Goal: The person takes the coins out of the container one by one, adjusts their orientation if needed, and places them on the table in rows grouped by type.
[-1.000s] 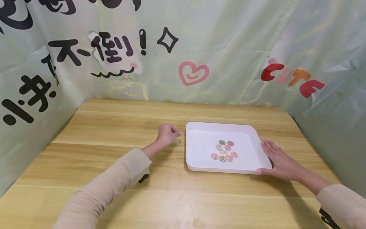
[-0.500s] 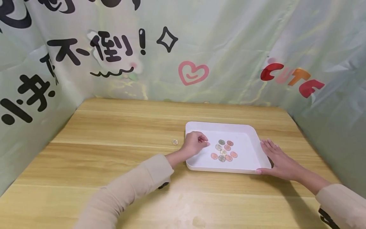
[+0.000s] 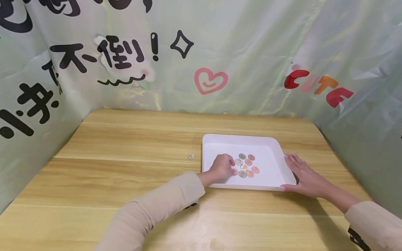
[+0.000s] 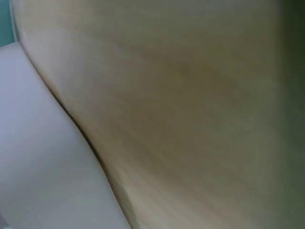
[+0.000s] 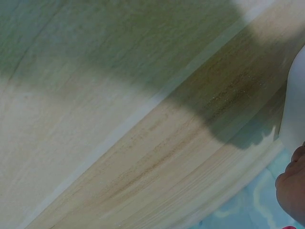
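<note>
A shallow white tray [image 3: 267, 167] lies on the wooden table, with several round coins in it, some coppery and some silvery or golden. In the head view my left hand [image 3: 221, 167] reaches over the tray's left side, its thumb and bent fingers apart around the leftmost coppery coin [image 3: 235, 172], which they partly hide. My right hand [image 3: 309, 177] rests with straight, spread fingers against the tray's right wall. One pale coin [image 3: 191, 157] lies on the table left of the tray. The left wrist view shows the tray wall [image 4: 52, 143] but no fingers or coins.
Around the wooden table [image 3: 125, 139] hangs a pale printed cloth [image 3: 251, 42] at the back and sides. Bare wood lies in front of the tray. The right wrist view shows table surface [image 5: 95, 129], shadow and the tray's edge [image 5: 296, 105].
My left hand has moved right from beside the coin on the table into the tray, down to the leftmost coppery coin. My right hand has stayed at the tray's right wall.
</note>
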A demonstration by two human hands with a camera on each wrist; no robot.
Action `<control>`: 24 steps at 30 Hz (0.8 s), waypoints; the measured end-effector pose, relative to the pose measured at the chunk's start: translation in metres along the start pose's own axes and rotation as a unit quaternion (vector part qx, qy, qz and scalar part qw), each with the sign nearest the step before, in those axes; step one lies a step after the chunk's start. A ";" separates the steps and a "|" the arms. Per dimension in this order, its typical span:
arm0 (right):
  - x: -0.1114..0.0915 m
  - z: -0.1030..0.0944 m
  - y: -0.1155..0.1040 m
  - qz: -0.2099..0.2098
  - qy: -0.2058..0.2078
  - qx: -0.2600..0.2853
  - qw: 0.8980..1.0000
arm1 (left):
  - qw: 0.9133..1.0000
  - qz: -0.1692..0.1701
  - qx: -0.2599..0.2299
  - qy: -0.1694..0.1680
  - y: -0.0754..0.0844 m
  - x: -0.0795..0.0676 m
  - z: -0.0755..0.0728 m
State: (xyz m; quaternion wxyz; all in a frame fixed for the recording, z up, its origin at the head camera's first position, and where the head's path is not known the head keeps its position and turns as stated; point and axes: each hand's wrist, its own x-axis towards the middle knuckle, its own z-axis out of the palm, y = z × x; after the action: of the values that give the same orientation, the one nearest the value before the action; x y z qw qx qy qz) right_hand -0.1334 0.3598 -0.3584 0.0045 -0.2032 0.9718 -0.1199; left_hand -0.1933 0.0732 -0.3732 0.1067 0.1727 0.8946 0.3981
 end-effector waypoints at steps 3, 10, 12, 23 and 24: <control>0.000 0.000 0.000 -0.003 0.003 -0.002 1.000 | 1.000 -0.001 0.017 0.001 0.003 -0.001 0.000; 0.000 0.001 0.001 -0.007 0.006 -0.002 1.000 | 0.999 -0.003 0.041 0.001 0.004 -0.002 0.002; 0.000 0.001 0.001 -0.008 0.008 -0.003 1.000 | 0.999 -0.003 0.041 -0.003 0.003 -0.002 0.003; 0.000 0.000 -0.001 0.003 -0.002 -0.002 1.000 | 0.997 -0.013 0.073 -0.012 0.004 0.000 0.004; 0.000 0.000 -0.001 0.003 -0.002 -0.001 1.000 | 0.997 -0.013 0.074 -0.014 0.004 0.000 0.003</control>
State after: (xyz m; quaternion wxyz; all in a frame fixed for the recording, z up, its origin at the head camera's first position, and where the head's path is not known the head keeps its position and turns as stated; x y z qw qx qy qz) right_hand -0.1327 0.3590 -0.3582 0.0067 -0.2001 0.9726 -0.1182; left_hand -0.1911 0.0780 -0.3720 0.1107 0.1740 0.9224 0.3267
